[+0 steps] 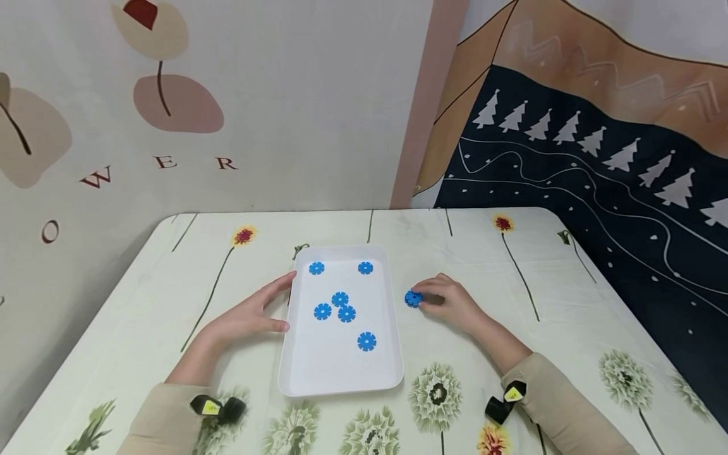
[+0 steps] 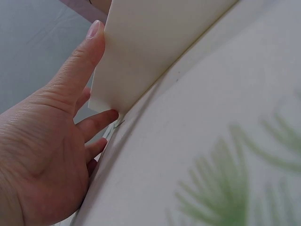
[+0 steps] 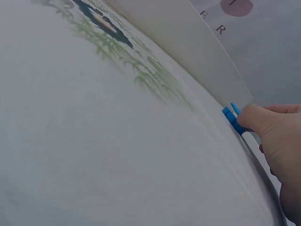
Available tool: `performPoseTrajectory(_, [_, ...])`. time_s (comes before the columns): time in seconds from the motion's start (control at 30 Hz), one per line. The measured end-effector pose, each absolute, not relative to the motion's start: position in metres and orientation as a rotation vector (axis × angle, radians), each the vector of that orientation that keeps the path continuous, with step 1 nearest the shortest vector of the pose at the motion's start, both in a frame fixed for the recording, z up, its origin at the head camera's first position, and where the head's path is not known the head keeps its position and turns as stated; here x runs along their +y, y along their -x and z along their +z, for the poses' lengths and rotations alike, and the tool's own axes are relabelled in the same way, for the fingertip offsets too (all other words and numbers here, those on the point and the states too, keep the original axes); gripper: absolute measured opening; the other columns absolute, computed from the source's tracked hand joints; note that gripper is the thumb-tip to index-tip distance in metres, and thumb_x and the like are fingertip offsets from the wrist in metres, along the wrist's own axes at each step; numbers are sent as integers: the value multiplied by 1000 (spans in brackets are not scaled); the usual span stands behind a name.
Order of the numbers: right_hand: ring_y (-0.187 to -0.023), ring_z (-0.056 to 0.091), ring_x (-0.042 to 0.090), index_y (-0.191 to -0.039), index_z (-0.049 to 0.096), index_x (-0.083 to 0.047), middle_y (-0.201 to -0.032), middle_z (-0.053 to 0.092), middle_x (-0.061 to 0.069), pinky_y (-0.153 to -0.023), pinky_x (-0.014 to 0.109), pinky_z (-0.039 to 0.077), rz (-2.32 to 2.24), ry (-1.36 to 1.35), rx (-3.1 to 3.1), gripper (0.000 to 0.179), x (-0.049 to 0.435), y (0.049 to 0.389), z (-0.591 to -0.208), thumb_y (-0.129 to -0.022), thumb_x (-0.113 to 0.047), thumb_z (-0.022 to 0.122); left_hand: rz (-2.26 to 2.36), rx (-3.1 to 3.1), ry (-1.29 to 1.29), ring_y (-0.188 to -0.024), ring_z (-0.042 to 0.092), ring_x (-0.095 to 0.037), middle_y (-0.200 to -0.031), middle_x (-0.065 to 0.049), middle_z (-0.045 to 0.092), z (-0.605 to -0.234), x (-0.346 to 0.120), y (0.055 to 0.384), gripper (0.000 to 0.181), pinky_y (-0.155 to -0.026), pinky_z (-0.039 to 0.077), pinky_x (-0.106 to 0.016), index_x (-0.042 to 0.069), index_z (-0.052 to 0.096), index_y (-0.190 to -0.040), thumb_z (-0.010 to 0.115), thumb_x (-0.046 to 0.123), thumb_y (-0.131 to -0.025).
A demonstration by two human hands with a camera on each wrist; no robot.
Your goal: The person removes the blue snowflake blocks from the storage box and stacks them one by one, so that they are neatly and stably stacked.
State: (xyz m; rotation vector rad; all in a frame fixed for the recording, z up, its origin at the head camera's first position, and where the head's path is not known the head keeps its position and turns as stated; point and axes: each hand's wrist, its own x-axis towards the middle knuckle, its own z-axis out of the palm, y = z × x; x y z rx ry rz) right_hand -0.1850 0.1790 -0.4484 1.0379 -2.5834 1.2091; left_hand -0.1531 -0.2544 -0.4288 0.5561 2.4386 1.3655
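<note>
A white tray [image 1: 341,373] lies on the table with several blue notched discs [image 1: 366,341] in it. My left hand [image 1: 250,318] rests against the tray's left side, thumb and fingers spread. In the left wrist view the left hand [image 2: 51,127] touches the outer wall of the tray [image 2: 141,47]. Right of the tray, my right hand [image 1: 452,304] pinches blue notched pieces [image 1: 412,299] at table height. The right wrist view shows the blue pieces [image 3: 233,120] held on edge by the right hand [image 3: 280,141]; they look like two discs together, partly hidden by the fingers.
The table [image 1: 455,246] has a flower-printed cloth and stands against a wall [image 1: 318,126] with printed shapes and letters. A dark cloth with white trees [image 1: 569,164] hangs at the right. Each sleeve wears a small black device [image 1: 230,411].
</note>
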Motion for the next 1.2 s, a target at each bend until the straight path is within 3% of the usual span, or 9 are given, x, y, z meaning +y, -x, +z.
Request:
performPoseTrajectory(0.77, [-99, 56, 18, -114, 70, -3, -115, 67, 6, -84, 31, 49, 1240, -1087, -2586, 30, 180, 185, -453, -84, -2, 71, 1376, 2429, -569, -142, 12, -36, -156, -12, 22, -432, -256, 156, 99, -107, 7, -64, 16, 22, -153, 83, 24, -75])
performPoseTrajectory(1.0, [-104, 56, 20, -115, 69, -2, -120, 64, 6, -86, 29, 48, 1270, -1050, -2548, 34, 179, 183, -447, -82, -1, 74, 1368, 2436, -565, -142, 13, -37, -155, -14, 23, -430, -255, 154, 99, -107, 8, -64, 15, 22, -153, 83, 24, -75])
performPoseTrajectory(1.2, [-102, 57, 25, -111, 69, 0, -114, 66, 10, -81, 34, 51, 1304, -1063, -2397, 34, 174, 180, -439, -78, 1, 77, 1378, 2429, -556, -142, 12, -37, -155, -14, 24, -430, -255, 154, 99, -107, 8, -65, 16, 23, -153, 83, 24, -75])
